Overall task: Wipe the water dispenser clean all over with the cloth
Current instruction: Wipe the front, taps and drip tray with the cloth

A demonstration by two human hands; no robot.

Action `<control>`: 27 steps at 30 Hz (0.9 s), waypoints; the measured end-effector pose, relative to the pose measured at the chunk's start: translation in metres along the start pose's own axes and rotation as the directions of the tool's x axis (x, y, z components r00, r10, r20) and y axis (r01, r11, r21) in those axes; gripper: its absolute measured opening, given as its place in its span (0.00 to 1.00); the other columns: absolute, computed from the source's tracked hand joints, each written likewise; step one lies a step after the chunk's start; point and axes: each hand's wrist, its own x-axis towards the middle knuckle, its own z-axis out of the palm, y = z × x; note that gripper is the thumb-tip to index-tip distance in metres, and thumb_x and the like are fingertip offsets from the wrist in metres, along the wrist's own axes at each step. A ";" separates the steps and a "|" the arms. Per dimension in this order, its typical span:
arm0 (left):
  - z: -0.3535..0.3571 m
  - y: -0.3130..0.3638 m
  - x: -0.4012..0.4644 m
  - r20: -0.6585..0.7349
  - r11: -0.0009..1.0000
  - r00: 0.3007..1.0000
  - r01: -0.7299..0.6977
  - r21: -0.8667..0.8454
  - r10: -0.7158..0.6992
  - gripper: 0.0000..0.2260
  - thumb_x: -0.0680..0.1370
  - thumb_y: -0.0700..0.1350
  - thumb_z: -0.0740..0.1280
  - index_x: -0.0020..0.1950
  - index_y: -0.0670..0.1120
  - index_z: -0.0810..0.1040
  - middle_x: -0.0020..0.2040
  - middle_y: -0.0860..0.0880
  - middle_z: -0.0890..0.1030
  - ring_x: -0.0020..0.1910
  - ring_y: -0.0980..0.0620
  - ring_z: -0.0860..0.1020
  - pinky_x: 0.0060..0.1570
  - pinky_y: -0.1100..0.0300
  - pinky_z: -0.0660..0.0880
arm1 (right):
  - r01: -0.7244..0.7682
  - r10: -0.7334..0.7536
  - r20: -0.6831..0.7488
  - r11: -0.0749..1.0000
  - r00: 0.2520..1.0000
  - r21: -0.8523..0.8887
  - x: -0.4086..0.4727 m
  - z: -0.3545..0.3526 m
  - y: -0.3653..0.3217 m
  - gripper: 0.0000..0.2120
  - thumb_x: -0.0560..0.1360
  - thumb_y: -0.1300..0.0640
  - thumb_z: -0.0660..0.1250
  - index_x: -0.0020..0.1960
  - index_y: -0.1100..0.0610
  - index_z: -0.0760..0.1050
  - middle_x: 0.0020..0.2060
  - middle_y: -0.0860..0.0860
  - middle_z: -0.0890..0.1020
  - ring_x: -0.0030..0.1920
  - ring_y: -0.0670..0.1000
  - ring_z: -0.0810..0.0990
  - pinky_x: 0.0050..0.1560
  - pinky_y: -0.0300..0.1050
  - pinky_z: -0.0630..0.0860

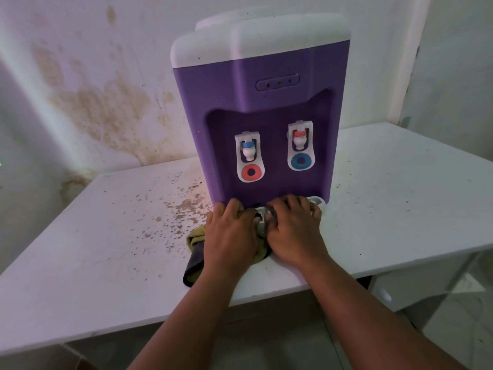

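Observation:
A purple water dispenser [264,102] with a white top stands on a white table [106,236]. Two white taps sit in its front recess. At its foot lies a white drip tray [316,201], mostly covered by my hands. My left hand [230,233] grips the left end of the tray, its fingers curled over the edge. My right hand [293,228] grips the right part of the tray. A yellow and dark grey cloth [194,252] lies on the table under my left hand and between my wrists.
Brown specks and stains spread over the table left of the dispenser [184,206]. The wall behind [106,108] carries large brown stains. The table's front edge runs just below my forearms, with tiled floor [458,289] at the right.

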 end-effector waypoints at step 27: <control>-0.002 0.009 0.004 -0.081 0.981 0.996 -0.038 -0.189 0.023 0.11 0.81 0.47 0.68 0.62 0.48 0.84 0.51 0.50 0.83 0.48 0.48 0.82 0.54 0.52 0.78 | 0.046 -0.051 0.051 0.994 0.997 0.102 0.006 -0.011 0.022 0.22 0.78 0.40 0.58 0.69 0.44 0.72 0.63 0.42 0.79 0.68 0.50 0.72 0.75 0.56 0.63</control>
